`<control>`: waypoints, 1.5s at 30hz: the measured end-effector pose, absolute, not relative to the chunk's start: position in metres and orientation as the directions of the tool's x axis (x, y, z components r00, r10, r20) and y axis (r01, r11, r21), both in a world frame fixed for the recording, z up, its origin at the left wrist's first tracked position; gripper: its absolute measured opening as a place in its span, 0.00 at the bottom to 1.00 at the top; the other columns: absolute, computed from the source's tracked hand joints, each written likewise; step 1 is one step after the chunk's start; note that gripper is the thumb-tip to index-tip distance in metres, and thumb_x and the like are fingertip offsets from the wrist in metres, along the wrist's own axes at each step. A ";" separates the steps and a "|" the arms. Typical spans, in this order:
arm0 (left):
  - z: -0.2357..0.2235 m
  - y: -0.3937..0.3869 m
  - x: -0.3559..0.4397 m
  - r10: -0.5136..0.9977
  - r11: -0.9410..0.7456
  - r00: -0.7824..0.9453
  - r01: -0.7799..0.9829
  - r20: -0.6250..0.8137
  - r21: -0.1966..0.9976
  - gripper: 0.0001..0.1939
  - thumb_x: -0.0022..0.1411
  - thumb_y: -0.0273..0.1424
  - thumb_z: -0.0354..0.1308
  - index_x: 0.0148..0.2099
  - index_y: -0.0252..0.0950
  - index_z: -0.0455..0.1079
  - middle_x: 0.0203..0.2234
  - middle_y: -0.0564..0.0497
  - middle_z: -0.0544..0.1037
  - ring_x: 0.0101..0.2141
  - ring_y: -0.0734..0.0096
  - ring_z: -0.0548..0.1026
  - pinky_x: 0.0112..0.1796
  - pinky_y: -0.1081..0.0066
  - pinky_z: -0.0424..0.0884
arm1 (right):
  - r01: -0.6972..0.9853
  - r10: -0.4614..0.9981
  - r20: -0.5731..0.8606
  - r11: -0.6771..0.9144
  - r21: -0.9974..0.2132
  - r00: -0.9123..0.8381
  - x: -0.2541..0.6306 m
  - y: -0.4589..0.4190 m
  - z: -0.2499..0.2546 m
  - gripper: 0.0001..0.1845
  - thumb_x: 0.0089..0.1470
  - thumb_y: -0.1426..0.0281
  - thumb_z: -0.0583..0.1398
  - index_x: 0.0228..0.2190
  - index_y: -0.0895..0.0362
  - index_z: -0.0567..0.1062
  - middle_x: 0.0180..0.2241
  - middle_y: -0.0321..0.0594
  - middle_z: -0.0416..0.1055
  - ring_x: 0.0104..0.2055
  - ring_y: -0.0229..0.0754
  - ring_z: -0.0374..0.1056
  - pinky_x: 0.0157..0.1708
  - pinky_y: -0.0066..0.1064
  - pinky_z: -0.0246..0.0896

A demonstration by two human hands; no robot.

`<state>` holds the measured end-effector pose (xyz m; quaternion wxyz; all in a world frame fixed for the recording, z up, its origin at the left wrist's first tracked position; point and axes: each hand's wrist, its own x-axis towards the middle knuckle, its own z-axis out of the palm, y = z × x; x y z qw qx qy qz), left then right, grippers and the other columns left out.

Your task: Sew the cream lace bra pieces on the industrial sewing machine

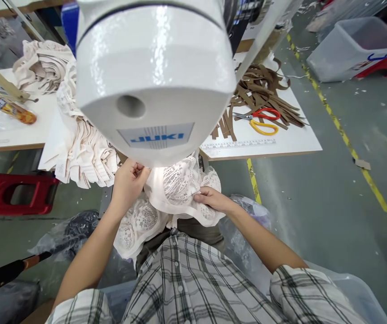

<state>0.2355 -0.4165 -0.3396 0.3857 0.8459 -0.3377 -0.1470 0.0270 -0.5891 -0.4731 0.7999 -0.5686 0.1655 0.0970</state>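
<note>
Both hands point(126, 182) hold a lace bra point(180, 185) at the machine point(157, 85)

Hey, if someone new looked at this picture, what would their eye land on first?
Probably the big white machine head marked JUKI, which fills the top centre. Just below it is a white lace garment, with the left hand at its upper left edge and the right hand on its right side. Next, the red-and-yellow-handled scissors stand out on the tabletop at right, by the brown strips.
</note>
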 end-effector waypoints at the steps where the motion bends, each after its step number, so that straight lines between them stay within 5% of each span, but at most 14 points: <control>1: -0.341 -0.416 0.235 -0.683 -0.480 0.730 -0.456 0.006 0.749 0.08 0.61 0.30 0.56 0.30 0.37 0.62 0.24 0.52 0.73 0.25 0.73 0.70 0.26 0.74 0.61 | -0.351 -0.065 -0.397 0.356 -0.866 0.915 0.024 -0.588 -0.473 0.26 0.47 0.46 0.67 0.27 0.58 0.78 0.25 0.38 0.75 0.28 0.41 0.71 0.30 0.31 0.68; 7: -0.348 -0.403 0.232 -0.658 -0.461 0.746 -0.508 0.105 0.727 0.08 0.65 0.35 0.56 0.41 0.36 0.69 0.37 0.48 0.78 0.37 0.68 0.76 0.36 0.73 0.71 | -0.292 -0.219 -0.409 0.422 -0.858 0.886 0.011 -0.587 -0.464 0.27 0.41 0.45 0.69 0.29 0.56 0.77 0.25 0.35 0.72 0.27 0.39 0.67 0.30 0.31 0.64; 11: -0.344 -0.394 0.214 -0.625 -0.431 0.718 -0.645 0.307 0.631 0.07 0.67 0.32 0.55 0.46 0.37 0.69 0.40 0.48 0.79 0.40 0.68 0.77 0.41 0.70 0.73 | -0.253 -0.161 -0.325 0.356 -0.900 0.932 0.005 -0.598 -0.450 0.26 0.51 0.45 0.65 0.27 0.57 0.74 0.23 0.34 0.68 0.23 0.35 0.62 0.25 0.27 0.58; 16: -0.325 -0.402 0.161 -0.782 0.081 0.203 -0.905 0.590 0.418 0.16 0.66 0.28 0.56 0.56 0.38 0.64 0.46 0.45 0.79 0.50 0.66 0.76 0.48 0.66 0.76 | 0.024 -0.005 0.024 0.005 -1.000 1.000 0.008 -0.604 -0.404 0.26 0.63 0.53 0.57 0.23 0.58 0.72 0.19 0.32 0.64 0.21 0.33 0.57 0.22 0.26 0.51; 18: -0.315 -0.408 0.144 -0.836 0.282 -0.057 -0.898 0.546 0.337 0.23 0.67 0.36 0.56 0.62 0.37 0.60 0.55 0.42 0.75 0.60 0.60 0.70 0.59 0.57 0.69 | 0.145 0.161 0.123 -0.133 -0.980 0.979 0.010 -0.596 -0.376 0.21 0.66 0.57 0.56 0.29 0.59 0.78 0.24 0.36 0.72 0.26 0.36 0.65 0.27 0.27 0.57; 20: -0.307 -0.412 0.137 -0.917 0.307 -0.175 -0.884 0.359 0.353 0.30 0.65 0.44 0.58 0.64 0.36 0.60 0.56 0.41 0.75 0.60 0.53 0.69 0.62 0.50 0.63 | 0.229 0.320 0.155 -0.211 -0.950 0.935 0.013 -0.586 -0.352 0.17 0.67 0.62 0.55 0.36 0.57 0.80 0.32 0.39 0.78 0.35 0.38 0.70 0.34 0.27 0.62; 23: -0.302 -0.410 0.152 -0.998 0.015 -0.041 -0.869 -0.041 0.495 0.20 0.60 0.48 0.62 0.44 0.36 0.72 0.30 0.49 0.79 0.34 0.61 0.77 0.41 0.60 0.74 | 0.217 0.378 0.084 -0.326 -0.920 0.922 0.020 -0.580 -0.332 0.16 0.68 0.64 0.55 0.34 0.57 0.79 0.31 0.38 0.77 0.34 0.37 0.70 0.35 0.27 0.60; 26: -0.305 -0.403 0.183 -0.955 -0.295 0.216 -0.765 -0.204 0.573 0.21 0.65 0.44 0.58 0.24 0.37 0.64 0.17 0.55 0.66 0.20 0.74 0.64 0.24 0.72 0.60 | 0.121 0.192 0.028 -0.490 -0.863 0.981 0.035 -0.589 -0.333 0.15 0.67 0.63 0.56 0.34 0.58 0.78 0.30 0.39 0.75 0.33 0.37 0.68 0.35 0.28 0.57; 30: -0.312 -0.404 0.219 -0.820 -0.519 0.525 -0.519 -0.226 0.679 0.20 0.63 0.46 0.59 0.28 0.36 0.66 0.20 0.55 0.69 0.22 0.75 0.65 0.23 0.74 0.56 | 0.098 0.016 0.108 -0.572 -0.815 0.994 0.065 -0.605 -0.348 0.12 0.65 0.65 0.58 0.32 0.58 0.77 0.30 0.38 0.75 0.35 0.39 0.67 0.39 0.30 0.56; 37: -0.327 -0.420 0.242 -0.736 -0.528 0.663 -0.434 -0.137 0.730 0.27 0.58 0.38 0.63 0.20 0.39 0.47 0.14 0.58 0.48 0.19 0.78 0.50 0.22 0.71 0.47 | -0.171 -0.184 -0.096 -0.453 -0.875 0.978 0.095 -0.612 -0.350 0.15 0.58 0.59 0.63 0.27 0.58 0.78 0.25 0.34 0.71 0.29 0.36 0.63 0.29 0.29 0.50; 45: -0.333 -0.425 0.254 -0.766 -0.399 0.640 -0.551 0.065 0.733 0.12 0.53 0.31 0.63 0.26 0.40 0.60 0.18 0.54 0.63 0.29 0.66 0.68 0.28 0.70 0.64 | -0.163 -0.223 -0.078 -0.392 -0.905 0.972 0.103 -0.619 -0.350 0.16 0.56 0.59 0.66 0.25 0.57 0.75 0.24 0.34 0.68 0.28 0.37 0.62 0.28 0.29 0.50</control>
